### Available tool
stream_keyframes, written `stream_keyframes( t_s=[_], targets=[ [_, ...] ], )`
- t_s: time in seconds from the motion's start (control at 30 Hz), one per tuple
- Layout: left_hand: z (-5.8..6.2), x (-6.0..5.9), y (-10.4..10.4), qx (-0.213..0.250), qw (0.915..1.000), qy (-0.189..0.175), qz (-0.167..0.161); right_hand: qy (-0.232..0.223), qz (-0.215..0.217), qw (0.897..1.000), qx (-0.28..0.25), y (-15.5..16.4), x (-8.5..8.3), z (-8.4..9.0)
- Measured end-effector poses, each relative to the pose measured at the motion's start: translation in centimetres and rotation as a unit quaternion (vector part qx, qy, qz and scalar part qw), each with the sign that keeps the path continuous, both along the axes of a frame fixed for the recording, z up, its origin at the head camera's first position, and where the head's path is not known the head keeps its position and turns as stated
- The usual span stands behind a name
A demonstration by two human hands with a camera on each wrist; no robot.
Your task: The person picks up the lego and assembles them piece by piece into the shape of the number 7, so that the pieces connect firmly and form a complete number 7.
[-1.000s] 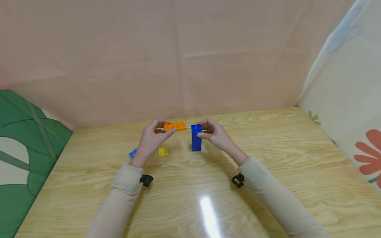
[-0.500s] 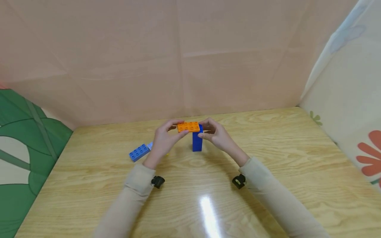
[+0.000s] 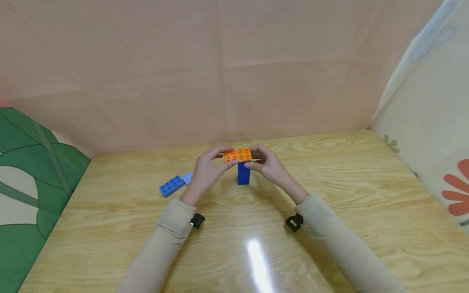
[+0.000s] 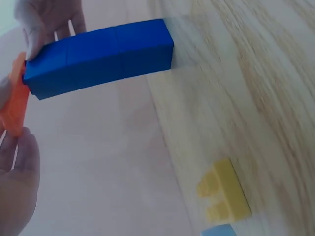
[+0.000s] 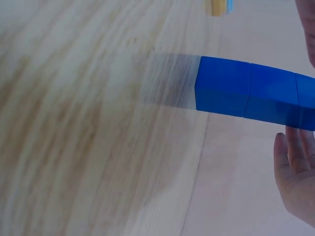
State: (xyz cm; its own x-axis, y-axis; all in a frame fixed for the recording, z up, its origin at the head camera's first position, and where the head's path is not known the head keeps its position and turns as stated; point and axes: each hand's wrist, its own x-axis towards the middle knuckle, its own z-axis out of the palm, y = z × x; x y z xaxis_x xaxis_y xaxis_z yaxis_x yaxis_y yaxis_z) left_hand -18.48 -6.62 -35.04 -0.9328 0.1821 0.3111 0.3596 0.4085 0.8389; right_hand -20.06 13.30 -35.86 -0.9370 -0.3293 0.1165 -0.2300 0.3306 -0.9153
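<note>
Seating comes next, we judge: left hand (image 3: 207, 173) pinches orange brick (image 3: 238, 154) atop blue tower (image 3: 243, 173); right hand (image 3: 269, 167) grips both; press squarely.

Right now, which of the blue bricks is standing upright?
The dark blue tower between the hands stands upright on the table, under the orange brick. The other blue brick lies flat, off to the left.

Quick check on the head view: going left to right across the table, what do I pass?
Blue flat brick → small light-blue brick → left hand → orange brick atop the blue tower → right hand.
</note>
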Motion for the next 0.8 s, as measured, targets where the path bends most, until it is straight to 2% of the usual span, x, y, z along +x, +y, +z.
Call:
stream_keyframes(
  t_s=[0.2,0.33,0.47,0.57,0.7,0.8],
  targets=[
    [0.2,-0.1,-0.3,-0.076,0.9943,0.068,-0.031,0.015,0.002,1.000,-0.005,0.0,0.1,0.0],
    [0.2,-0.2,-0.4,-0.143,0.9801,0.129,-0.049,0.049,0.006,0.999,-0.009,-0.1,0.2,-0.1],
    [0.2,-0.2,-0.5,-0.191,0.9650,0.170,-0.056,0.121,0.000,0.992,0.031,-0.2,0.4,-0.5],
    [0.1,-0.1,-0.6,-0.214,0.9584,0.180,-0.058,0.202,-0.009,0.976,0.081,-0.1,0.6,-0.8],
    [0.1,-0.1,-0.6,-0.222,0.9555,0.184,-0.059,0.330,-0.011,0.934,0.135,0.1,0.8,-0.9],
    [0.1,0.0,-0.6,-0.230,0.9510,0.200,-0.054,0.391,-0.003,0.908,0.150,0.3,0.7,-1.0]
  ],
)
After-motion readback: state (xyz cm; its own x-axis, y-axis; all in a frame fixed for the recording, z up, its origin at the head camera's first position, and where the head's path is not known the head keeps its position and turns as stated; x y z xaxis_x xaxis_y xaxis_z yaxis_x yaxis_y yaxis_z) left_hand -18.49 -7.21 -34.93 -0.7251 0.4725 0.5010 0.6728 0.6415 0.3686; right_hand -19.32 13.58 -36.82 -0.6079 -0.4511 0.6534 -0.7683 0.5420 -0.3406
